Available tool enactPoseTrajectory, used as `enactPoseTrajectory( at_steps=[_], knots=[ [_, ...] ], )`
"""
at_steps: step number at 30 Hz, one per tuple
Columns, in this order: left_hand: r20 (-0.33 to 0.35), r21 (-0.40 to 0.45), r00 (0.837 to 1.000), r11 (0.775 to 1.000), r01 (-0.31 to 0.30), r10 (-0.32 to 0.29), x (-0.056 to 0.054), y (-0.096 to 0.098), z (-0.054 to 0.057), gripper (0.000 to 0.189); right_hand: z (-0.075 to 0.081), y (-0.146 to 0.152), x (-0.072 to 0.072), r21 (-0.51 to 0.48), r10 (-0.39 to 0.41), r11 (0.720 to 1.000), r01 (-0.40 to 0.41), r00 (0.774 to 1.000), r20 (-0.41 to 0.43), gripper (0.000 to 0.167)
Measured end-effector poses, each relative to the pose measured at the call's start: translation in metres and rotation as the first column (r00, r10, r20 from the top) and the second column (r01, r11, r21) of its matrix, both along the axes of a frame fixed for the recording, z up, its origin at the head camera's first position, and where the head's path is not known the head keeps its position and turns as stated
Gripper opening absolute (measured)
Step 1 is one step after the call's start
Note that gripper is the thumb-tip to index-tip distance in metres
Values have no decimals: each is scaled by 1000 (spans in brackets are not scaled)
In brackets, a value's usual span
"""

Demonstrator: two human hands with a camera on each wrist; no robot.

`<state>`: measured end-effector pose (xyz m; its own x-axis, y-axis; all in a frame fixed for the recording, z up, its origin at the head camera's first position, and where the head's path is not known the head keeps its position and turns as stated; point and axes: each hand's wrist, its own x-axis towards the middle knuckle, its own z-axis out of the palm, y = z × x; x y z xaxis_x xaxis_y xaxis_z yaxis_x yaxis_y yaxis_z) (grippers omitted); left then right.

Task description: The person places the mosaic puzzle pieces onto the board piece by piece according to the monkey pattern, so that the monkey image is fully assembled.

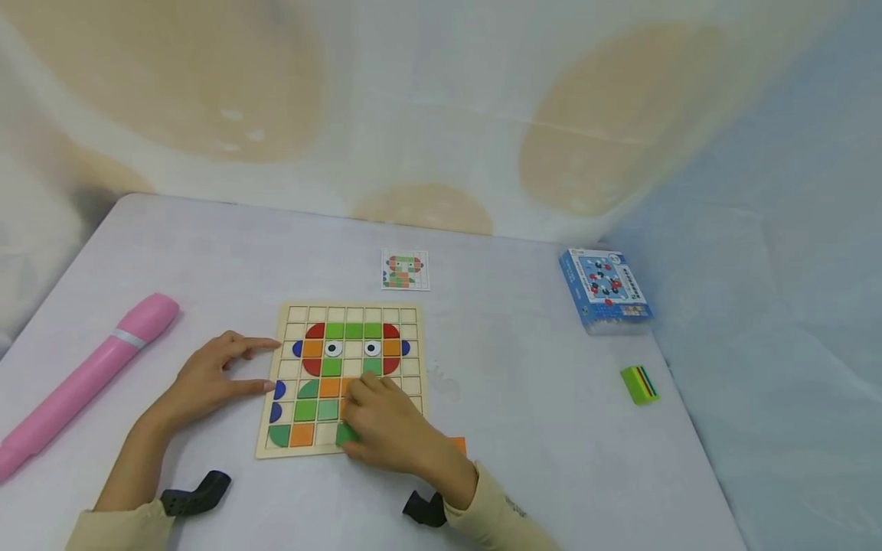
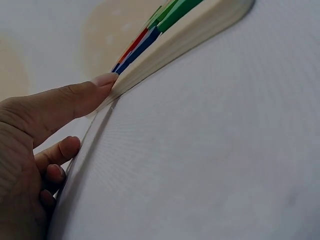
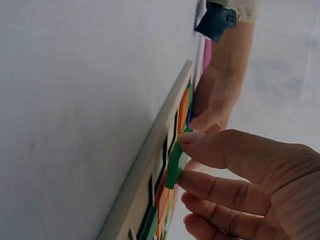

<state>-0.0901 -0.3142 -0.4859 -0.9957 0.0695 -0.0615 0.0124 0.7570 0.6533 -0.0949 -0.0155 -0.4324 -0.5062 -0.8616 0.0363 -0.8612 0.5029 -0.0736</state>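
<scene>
A wooden grid board (image 1: 344, 306) lies on the table, bearing coloured tiles laid out like a face with two white eye discs (image 1: 333, 349). Thumb and forefinger of my left hand (image 1: 207, 379) touch the board's left edge; in the left wrist view the thumb (image 2: 75, 100) presses against its side. Over the lower part of the board, my right hand (image 1: 389, 428) pinches a green tile (image 3: 175, 162) between thumb and forefinger. That tile stands tilted near the board's surface. The hand hides several cells at the lower right.
A pattern card (image 1: 405, 269) lies behind the board. An orange tile (image 1: 458, 444) shows partly beneath the right forearm. To the right are a blue box (image 1: 606, 291) and a green block-like stack (image 1: 640, 385). A long pink roll (image 1: 89, 383) with a silvery band lies at left.
</scene>
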Motion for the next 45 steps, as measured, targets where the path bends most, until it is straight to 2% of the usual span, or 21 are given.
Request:
enactPoseTrajectory(
  at_steps=[9, 18, 21, 27, 30, 34, 39, 45],
  knots=[
    [-17, 5, 1000, 1000, 6, -6, -3, 3, 0, 61, -4, -17, 3, 1, -18, 1000, 18, 1000, -18, 12],
    [-20, 0, 1000, 1000, 10, -10, -5, 5, 1, 61, -6, -20, 6, -16, -54, 998, 55, 998, 21, 10],
    [-15, 0, 1000, 1000, 12, -12, -5, 5, 0, 62, -6, -19, 8, -12, -70, 997, 70, 997, 28, 12],
    [-5, 2, 1000, 1000, 14, -14, -4, 5, -2, 62, -5, -13, 12, 1, -63, 998, 63, 998, -10, 22],
    [1, -3, 1000, 1000, 10, -10, -3, 5, -3, 62, 0, 0, 13, -20, -76, 997, 76, 997, 15, 26],
    [3, -9, 1000, 1000, 9, -9, -3, 5, -4, 62, 7, 33, 9, -21, -129, 991, 132, 987, 97, 28],
    [-10, -7, 1000, 1000, 11, -11, -3, 2, -5, 62, 9, 81, 1, -17, -215, 975, 222, 960, 181, 32],
    [-23, -7, 1000, 1000, 3, -3, -1, -1, -4, 62, 7, 120, 0, -16, -290, 954, 300, 935, 204, 31]
  ],
)
